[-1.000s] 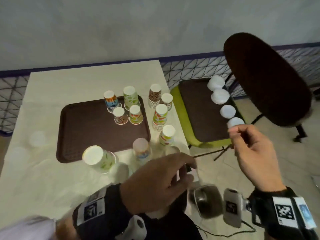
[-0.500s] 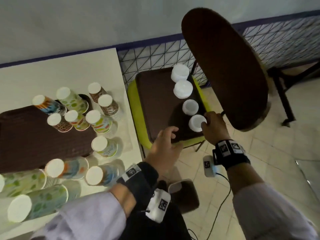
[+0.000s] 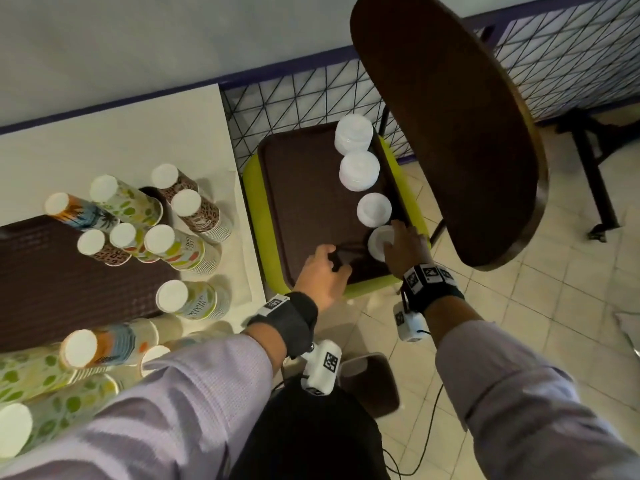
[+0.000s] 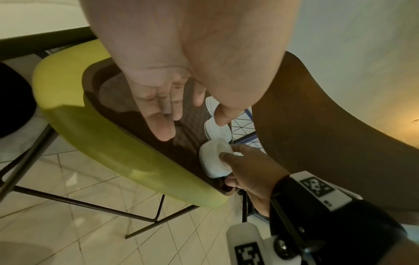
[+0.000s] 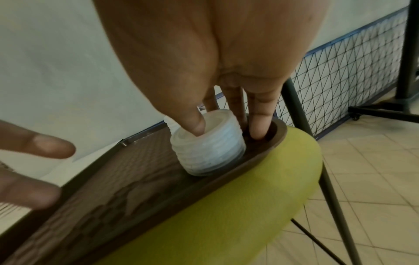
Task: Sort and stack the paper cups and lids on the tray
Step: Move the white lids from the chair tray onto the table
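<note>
Four white lid stacks (image 3: 358,174) lined along the right edge of the brown tray (image 3: 304,188) on the yellow-green chair seat (image 3: 254,202), presumably sorted by size, larger at the far end, smaller near. Right hand (image 3: 403,251) set on the nearest lid stack (image 5: 207,143): thumb pressed down into the top lid's hollow, other fingers (image 5: 258,123) reaching down behind the stack to the tray floor against the rim, so clasping the stack loosely from above, likely to seat a lid and square the pile without toppling it. Placed tight in the tray's near right corner, probably so the rim backs the stack and the middle stays free. Left hand (image 3: 323,271) empty, fingers loosely bent and spread, hovering over the tray's near edge; contact with the tray not clear, perhaps there to steady a tray merely resting on a rounded seat. Hands near each other but apart. On the bench (image 3: 138,133) to the left, patterned paper cup stacks (image 3: 166,244) standing upside down, grouped by print, some on a second brown tray (image 3: 41,289), others just beside it on the bench. Judged: lid sorting close to done, cup stacks not all on a tray yet. Main risk: nudging the short ribbed stack sideways while letting go.
</note>
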